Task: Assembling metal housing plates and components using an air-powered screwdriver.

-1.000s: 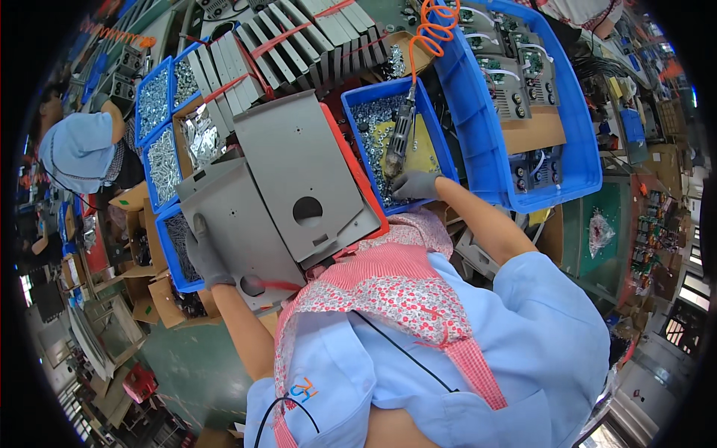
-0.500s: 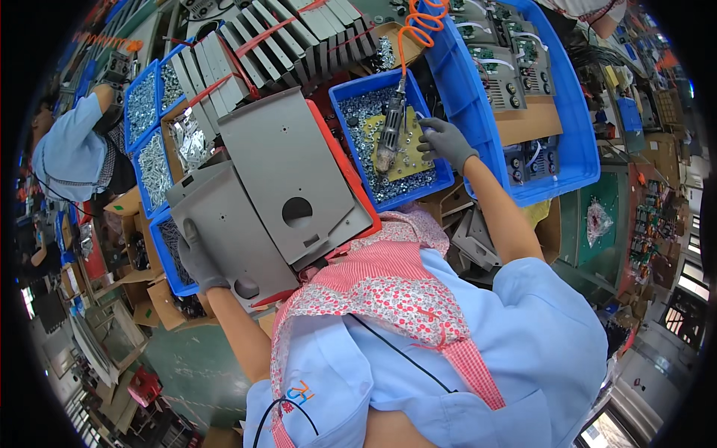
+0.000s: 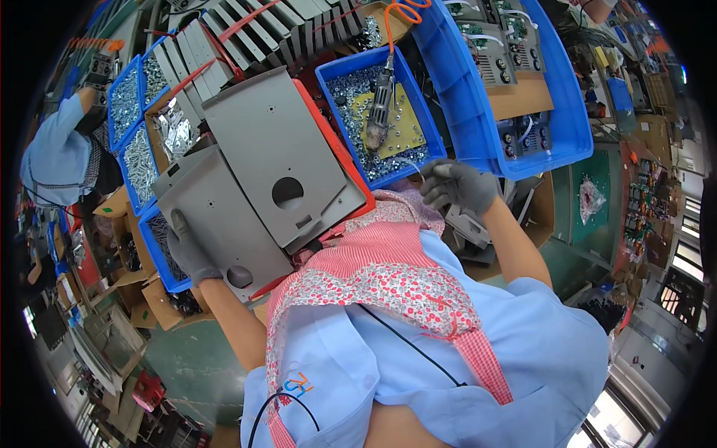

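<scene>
My left hand [image 3: 188, 248], in a grey glove, grips the left edge of a grey metal panel [image 3: 213, 213] with the thumb on top. That panel has a round hole and lies beside a second, larger grey metal panel [image 3: 265, 138] on a red support. My right hand [image 3: 459, 185], also gloved, is at the near right corner of a blue bin of nuts [image 3: 436, 142], fingers curled. A thin pale curved thing [image 3: 408, 161] shows at its fingertips; its kind is unclear. In the bin a power screwdriver [image 3: 379, 112] rests on a yellow card [image 3: 407, 123].
Stacked metal panels [image 3: 261, 33] stand at the back. Blue bins of screws [image 3: 140, 168] line the left. A large blue crate [image 3: 467, 112] holds assembled units at right. An orange coiled hose [image 3: 390, 26] runs to the screwdriver. A co-worker [image 3: 63, 153] is at far left.
My right hand has moved toward me, from beside the bin's right wall to its near corner. My left hand stays on the panel. The whole view has shifted slightly.
</scene>
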`<state>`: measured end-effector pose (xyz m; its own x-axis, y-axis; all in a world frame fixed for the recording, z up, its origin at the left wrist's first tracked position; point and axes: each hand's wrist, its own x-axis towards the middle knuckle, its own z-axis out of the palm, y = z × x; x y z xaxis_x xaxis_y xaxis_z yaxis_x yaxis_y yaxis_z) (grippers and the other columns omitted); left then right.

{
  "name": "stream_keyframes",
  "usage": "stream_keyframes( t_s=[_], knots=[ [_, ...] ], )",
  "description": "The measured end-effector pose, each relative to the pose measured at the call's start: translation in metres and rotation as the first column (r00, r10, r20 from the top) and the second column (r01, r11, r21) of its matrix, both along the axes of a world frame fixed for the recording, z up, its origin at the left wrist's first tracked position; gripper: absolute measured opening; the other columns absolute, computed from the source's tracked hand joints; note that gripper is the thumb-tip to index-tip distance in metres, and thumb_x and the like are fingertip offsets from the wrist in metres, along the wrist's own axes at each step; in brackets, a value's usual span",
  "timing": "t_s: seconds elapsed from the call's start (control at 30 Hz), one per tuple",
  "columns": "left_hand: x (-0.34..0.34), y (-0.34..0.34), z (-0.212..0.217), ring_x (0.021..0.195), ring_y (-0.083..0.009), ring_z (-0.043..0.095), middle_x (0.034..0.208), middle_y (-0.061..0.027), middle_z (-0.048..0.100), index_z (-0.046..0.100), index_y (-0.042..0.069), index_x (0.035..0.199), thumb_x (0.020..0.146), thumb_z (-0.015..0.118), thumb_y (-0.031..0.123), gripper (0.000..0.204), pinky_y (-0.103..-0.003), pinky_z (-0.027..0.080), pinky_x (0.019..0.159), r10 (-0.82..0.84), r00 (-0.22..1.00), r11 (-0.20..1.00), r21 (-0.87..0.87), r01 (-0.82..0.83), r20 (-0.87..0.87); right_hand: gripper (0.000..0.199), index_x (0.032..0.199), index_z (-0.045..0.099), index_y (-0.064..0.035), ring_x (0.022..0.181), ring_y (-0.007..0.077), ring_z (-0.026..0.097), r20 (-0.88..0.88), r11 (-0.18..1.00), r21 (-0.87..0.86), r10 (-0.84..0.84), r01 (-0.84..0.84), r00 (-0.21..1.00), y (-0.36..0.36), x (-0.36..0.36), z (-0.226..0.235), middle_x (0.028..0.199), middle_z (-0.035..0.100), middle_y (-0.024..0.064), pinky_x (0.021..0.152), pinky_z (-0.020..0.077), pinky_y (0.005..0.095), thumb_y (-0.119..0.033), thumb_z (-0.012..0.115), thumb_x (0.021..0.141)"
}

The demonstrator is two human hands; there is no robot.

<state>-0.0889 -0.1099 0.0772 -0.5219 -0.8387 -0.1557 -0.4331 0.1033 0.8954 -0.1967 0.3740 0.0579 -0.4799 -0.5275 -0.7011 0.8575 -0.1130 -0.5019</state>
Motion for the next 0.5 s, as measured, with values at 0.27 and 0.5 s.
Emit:
stream_keyframes(
  t_s=[0.27, 0.5],
  knots=[
    [0.003, -0.005, -0.001, 0.080, -0.0179, 0.060, 0.097, -0.0116, 0.064, 0.057, -0.004, 0.113, 0.089, 0.060, 0.045, 0.055, -0.030, 0.049, 0.071, 0.004, 1.000, 1.000, -0.009, -0.004, 0.005, 0.049, 0.137, 0.043, -0.0119, 0.072, 0.0189, 0.066, -0.186, 0.672, 0.643, 0.603, -0.368, 0.776, 0.013, 0.027, -0.059, 0.117, 0.059, 0.0127, 0.059, 0.0550, 0.0308, -0.035, 0.048, 0.095],
    [0.022, -0.022, -0.013, 0.100, -0.0186, 0.056, 0.112, -0.0118, 0.059, 0.051, -0.005, 0.122, 0.083, 0.069, 0.031, 0.056, -0.029, 0.045, 0.087, -0.039, 0.979, 0.999, -0.029, 0.034, -0.198, 0.028, 0.117, 0.061, -0.0042, 0.088, 0.0110, 0.063, -0.589, 0.756, 0.653, 0.539, -0.038, 0.602, -0.082, -0.001, 0.012, 0.099, 0.067, 0.0060, 0.078, 0.0498, 0.0244, -0.006, 0.057, 0.089]
  ],
)
